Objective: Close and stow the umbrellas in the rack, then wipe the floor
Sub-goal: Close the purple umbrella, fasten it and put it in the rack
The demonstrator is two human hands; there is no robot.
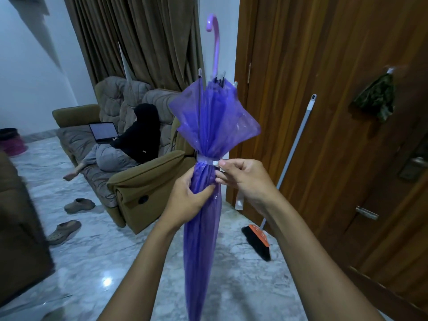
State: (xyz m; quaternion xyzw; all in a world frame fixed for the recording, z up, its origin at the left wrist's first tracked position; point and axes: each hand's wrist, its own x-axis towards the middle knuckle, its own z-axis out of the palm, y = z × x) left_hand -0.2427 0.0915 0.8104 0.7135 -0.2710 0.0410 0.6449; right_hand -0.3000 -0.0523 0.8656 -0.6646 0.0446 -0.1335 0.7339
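Note:
A translucent purple umbrella (203, 239) stands upright in front of me, folded, its hooked lilac handle (215, 38) pointing up. A clear strap (206, 160) with a white snap circles the canopy at mid-height; the fabric above it flares out loosely. My left hand (187, 200) grips the bunched canopy just below the strap. My right hand (243, 177) pinches the strap's snap end at the umbrella's right side. The umbrella's tip is out of view below. No rack is in view.
A broom (289, 163) with an orange and black head leans on the wooden door (335, 112) at the right. A person with a laptop sits on a brown sofa (143, 181) at the left. Two shoes (71, 216) lie on the marble floor (92, 262). A pink bucket (11, 142) stands far left.

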